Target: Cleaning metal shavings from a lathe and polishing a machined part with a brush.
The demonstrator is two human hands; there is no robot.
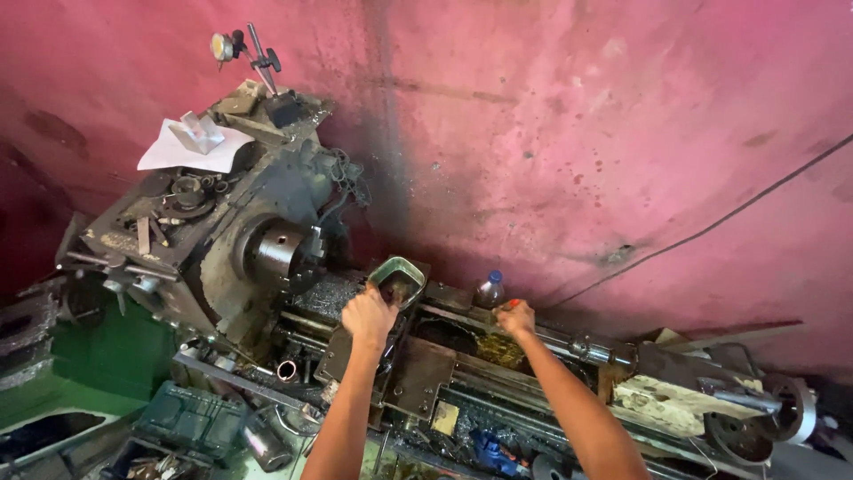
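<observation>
I look down on an old, oily metal lathe (222, 267) against a pink wall. My left hand (369, 316) grips the near rim of a small rectangular metal tin (400, 274) that sits tilted on the lathe bed, just right of the chuck (277, 252). My right hand (515, 317) is closed around a small object with a red tip, held over the bed next to a plastic bottle with a blue cap (489, 289). What the red-tipped object is cannot be made out.
A white sheet of paper with a metal piece (195, 142) lies on the headstock, and a dial gauge on a stand (244, 49) rises behind it. The tailstock (693, 391) is at the right. A cable (711, 227) runs across the wall. Green machine parts lie at lower left.
</observation>
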